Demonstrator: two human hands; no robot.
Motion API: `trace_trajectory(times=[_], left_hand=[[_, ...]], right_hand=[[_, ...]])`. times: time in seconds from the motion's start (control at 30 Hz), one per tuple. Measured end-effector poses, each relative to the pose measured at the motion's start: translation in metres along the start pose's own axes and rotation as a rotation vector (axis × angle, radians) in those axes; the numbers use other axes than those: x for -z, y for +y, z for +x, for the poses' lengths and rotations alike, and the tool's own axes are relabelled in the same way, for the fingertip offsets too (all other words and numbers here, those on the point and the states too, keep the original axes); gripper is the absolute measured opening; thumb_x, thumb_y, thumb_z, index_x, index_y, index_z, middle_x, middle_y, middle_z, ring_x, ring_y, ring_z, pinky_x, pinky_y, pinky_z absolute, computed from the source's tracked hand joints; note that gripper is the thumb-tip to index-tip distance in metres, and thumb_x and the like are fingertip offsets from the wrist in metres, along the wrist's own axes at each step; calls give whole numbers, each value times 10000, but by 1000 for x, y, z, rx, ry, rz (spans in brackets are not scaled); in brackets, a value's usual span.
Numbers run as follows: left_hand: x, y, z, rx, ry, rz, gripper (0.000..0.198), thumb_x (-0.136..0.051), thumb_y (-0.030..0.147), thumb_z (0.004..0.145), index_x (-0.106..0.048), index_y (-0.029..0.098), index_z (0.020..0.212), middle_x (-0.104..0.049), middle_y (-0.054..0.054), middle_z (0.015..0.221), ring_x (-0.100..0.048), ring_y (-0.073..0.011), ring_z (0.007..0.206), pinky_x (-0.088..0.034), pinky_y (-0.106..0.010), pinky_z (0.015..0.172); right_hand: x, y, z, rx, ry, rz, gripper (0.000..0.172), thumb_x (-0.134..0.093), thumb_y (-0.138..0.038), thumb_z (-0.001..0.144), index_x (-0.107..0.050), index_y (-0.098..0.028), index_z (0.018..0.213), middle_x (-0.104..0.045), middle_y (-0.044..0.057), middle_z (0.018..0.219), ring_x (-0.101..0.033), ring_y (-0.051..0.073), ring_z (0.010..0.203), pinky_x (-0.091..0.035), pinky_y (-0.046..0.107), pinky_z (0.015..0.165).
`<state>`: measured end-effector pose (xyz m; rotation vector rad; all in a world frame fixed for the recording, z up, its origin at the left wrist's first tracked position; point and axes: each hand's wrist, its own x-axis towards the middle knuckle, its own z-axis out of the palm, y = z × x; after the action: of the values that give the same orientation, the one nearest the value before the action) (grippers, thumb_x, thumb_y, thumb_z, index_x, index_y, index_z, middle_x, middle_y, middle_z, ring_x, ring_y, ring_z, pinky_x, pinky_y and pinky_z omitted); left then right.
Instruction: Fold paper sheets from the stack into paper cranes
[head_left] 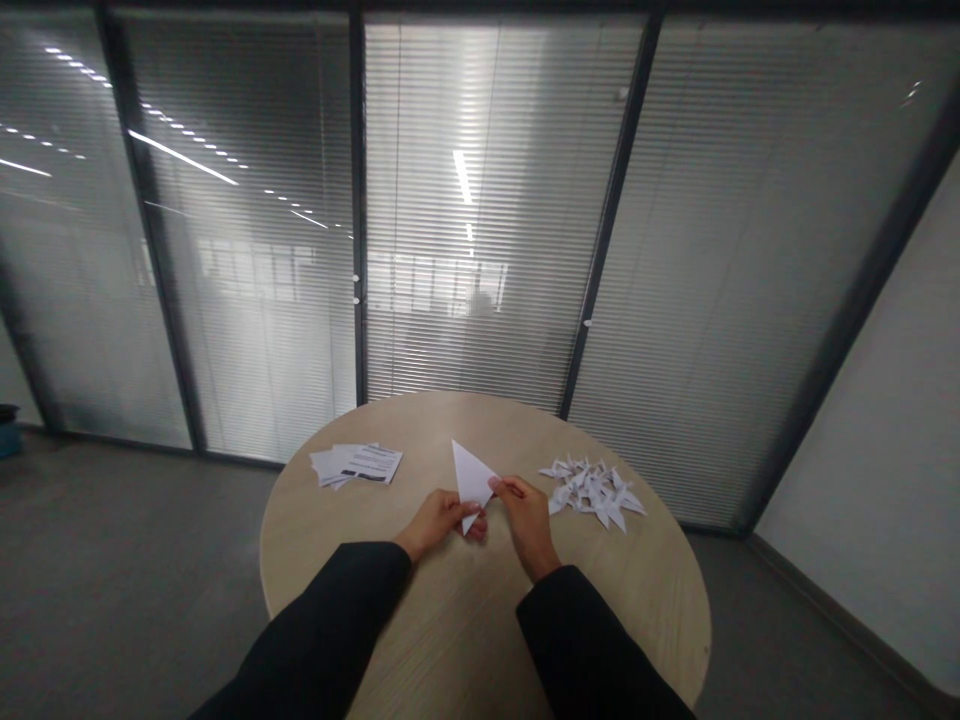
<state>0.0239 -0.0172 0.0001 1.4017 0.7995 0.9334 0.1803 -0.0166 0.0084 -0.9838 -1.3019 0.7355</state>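
Blinds hang beyond the table and handheld paper.

White paper, black sleeves, beige tabletop

Hands: two
Held paper: one
Printed slips: at least three, overlapping
Folded pieces: many, too tangled to count
Round table: one

Left arm and right arm reach forward, fingers bent and pinching
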Motion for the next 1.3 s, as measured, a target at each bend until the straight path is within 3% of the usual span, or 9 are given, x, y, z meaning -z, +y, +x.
trace_trajectory(times=[0.13,0.3,0.5,0.7,0.9,1.1,1.3], left_hand=[[0,0,0,8,-6,-27,595,-692,619,545,-650,80,795,-683,-93,693,-649,-219,654,-472,-332,678],[2,2,0,-110,31,13,563,-600,623,667,-672,76,779,-689,-106,725,-639,-216,699,-461,-307,687],[4,0,2,-110,36,41,563,-569,621,696,-678,72,754,-671,-100,666,-617,-200,646,-441,-283,632],[9,-3,7,-135,193,99,552,-611,633,633,-658,83,663,-632,-64,590,-541,-152,543,-399,-257,563],[9,-1,6,-151,211,115,540,-587,632,650,-642,96,625,-602,-43,551,-495,-128,503,-366,-242,527],[11,0,8,-185,312,75,501,-626,608,622,-609,109,578,-562,-14,517,-477,-118,489,-360,-236,518],[14,-2,10,-197,310,75,503,-628,607,627,-628,105,593,-576,-27,523,-492,-124,492,-375,-238,519]], right_hand=[[2,0,1,11,2,-15,272,-659,-431,692,-673,-161,675,-686,46,668,-620,197,652,-461,297,634],[1,2,0,-2,-52,-12,256,-668,-417,692,-678,-161,689,-694,48,685,-627,200,663,-465,298,641],[1,4,1,-3,-68,-11,274,-665,-431,696,-683,-158,711,-702,57,706,-637,204,678,-473,302,660],[1,1,0,-46,-89,-21,338,-678,-485,662,-672,-148,684,-699,67,677,-640,214,655,-481,298,626],[0,1,0,-49,-103,-9,355,-680,-504,655,-669,-150,677,-697,64,674,-638,210,647,-477,292,622],[1,6,1,-57,-132,-67,354,-667,-502,670,-668,-148,656,-688,59,648,-632,202,630,-460,283,608],[2,7,1,-58,-147,-50,334,-662,-479,680,-668,-146,656,-685,56,650,-625,194,629,-455,280,613]])
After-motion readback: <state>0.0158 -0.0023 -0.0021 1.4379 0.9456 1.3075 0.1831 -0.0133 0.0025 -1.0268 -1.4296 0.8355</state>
